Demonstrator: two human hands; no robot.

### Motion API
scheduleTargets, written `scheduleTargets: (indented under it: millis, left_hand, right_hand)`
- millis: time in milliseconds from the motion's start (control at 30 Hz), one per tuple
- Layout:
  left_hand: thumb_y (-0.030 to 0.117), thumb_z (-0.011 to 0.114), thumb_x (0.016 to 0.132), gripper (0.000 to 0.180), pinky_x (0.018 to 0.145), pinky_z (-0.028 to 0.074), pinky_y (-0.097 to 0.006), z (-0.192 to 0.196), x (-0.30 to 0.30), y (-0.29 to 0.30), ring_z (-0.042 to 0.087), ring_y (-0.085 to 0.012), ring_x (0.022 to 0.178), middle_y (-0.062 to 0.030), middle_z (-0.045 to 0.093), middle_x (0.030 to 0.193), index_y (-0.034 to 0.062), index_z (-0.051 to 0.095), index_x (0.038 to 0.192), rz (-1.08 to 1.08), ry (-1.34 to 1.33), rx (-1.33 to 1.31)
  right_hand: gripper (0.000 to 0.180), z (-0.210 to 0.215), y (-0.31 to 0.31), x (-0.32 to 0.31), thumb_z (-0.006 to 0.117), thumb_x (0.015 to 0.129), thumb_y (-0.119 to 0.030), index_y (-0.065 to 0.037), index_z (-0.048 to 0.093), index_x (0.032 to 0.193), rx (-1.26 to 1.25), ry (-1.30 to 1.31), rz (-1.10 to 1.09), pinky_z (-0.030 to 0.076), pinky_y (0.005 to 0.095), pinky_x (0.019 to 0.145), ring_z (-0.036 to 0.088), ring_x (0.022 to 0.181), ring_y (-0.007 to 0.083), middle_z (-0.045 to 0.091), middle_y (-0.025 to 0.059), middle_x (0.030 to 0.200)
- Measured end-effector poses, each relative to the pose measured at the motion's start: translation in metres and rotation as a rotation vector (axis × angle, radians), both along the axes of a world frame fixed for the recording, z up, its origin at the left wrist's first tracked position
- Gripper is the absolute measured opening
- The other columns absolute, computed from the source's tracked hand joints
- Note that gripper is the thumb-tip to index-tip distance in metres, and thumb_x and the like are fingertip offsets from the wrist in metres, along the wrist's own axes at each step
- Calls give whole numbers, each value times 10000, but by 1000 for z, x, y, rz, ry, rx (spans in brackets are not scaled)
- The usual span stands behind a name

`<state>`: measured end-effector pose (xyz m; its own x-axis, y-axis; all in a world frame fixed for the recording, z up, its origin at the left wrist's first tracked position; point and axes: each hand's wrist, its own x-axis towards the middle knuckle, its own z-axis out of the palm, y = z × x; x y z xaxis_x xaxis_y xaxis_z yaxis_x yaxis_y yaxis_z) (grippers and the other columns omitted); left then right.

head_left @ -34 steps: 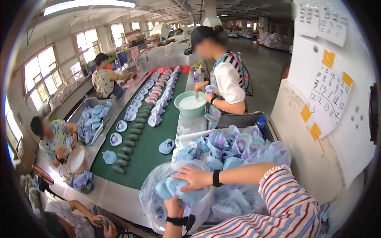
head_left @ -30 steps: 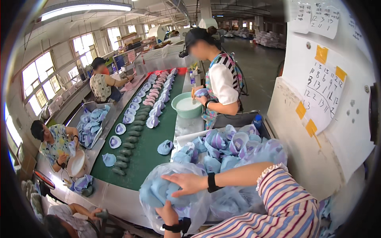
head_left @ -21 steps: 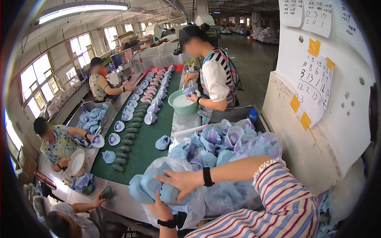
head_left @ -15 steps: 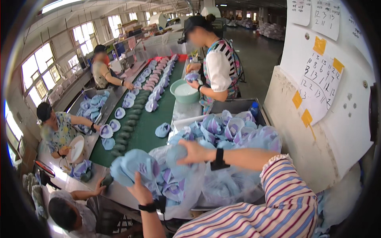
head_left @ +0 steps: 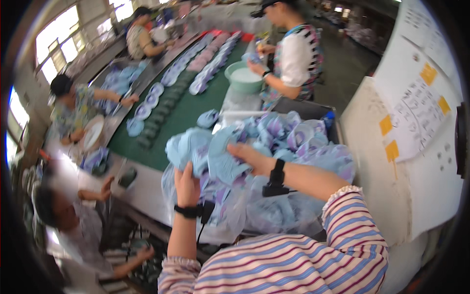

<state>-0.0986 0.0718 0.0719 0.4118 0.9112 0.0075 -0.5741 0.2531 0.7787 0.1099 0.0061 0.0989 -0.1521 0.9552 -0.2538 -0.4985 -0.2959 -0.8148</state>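
In my left hand [head_left: 187,185] is a bunch of light blue and purple shoe uppers [head_left: 186,147], its fingers hidden behind them. My right hand [head_left: 250,159] grips light blue shoe uppers [head_left: 221,156], thumb on the near face. The two bunches touch or nearly touch; blur hides how many pieces each has. Beneath and beyond them, a heap of blue and purple shoe uppers [head_left: 306,134] fills a tray lined with clear plastic [head_left: 230,213]. A single shoe upper [head_left: 208,118] lies on the table past my hands.
A green conveyor belt [head_left: 196,110] carries rows of uppers and dark green shoe lasts [head_left: 164,110]. Co-workers sit or stand along both sides, the nearest at lower left. A green basin [head_left: 245,81] stands beyond the tray. A white board with papers [head_left: 416,112] rises at right.
My left hand has brought its bunch rightward to the uppers in my right hand. The view has tilted downward. The lower-left co-worker has let go of a dark last on the table edge.
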Motion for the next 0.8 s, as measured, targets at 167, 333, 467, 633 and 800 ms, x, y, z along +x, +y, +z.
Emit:
scheduleTargets:
  millis: [167,333,467,633,800]
  left_hand:
    - [76,445,941,364,940,429,-404,2,-27,11,518,-249,1132,-109,500,1267,38,385,1298,4,-94,30]
    - [61,449,931,382,953,417,-401,-10,-36,14,521,-246,1129,-106,500,1274,51,381,1307,41,-106,2]
    - [43,447,921,388,969,403,-389,-21,-24,12,524,-238,1126,-98,505,1273,52,386,1304,6,-151,-38]
    - [294,398,978,412,995,377,-395,-7,-15,1,441,-240,1212,-81,436,1333,71,348,1321,-73,-251,-130]
    - [322,368,986,377,923,449,-427,1,-42,20,521,-240,1130,-72,500,1264,97,372,1289,213,-199,-71]
  right_hand:
    - [436,8,10,24,715,797,-270,-7,542,1100,30,-15,-188,513,338,804,624,894,184,627,73,1008]
    - [521,49,12,42,682,827,-223,-12,436,1234,9,-217,-21,495,321,838,593,960,160,572,68,1107]
    - [596,68,32,17,713,800,-263,-1,411,1242,4,-419,92,508,299,776,579,952,141,557,72,1095]
    - [681,46,48,-8,752,744,-169,-39,357,1283,139,-401,165,467,293,833,560,965,153,515,90,1145]
    - [581,23,41,10,690,667,0,-38,463,1201,164,-266,117,440,296,873,551,973,156,564,65,1065]
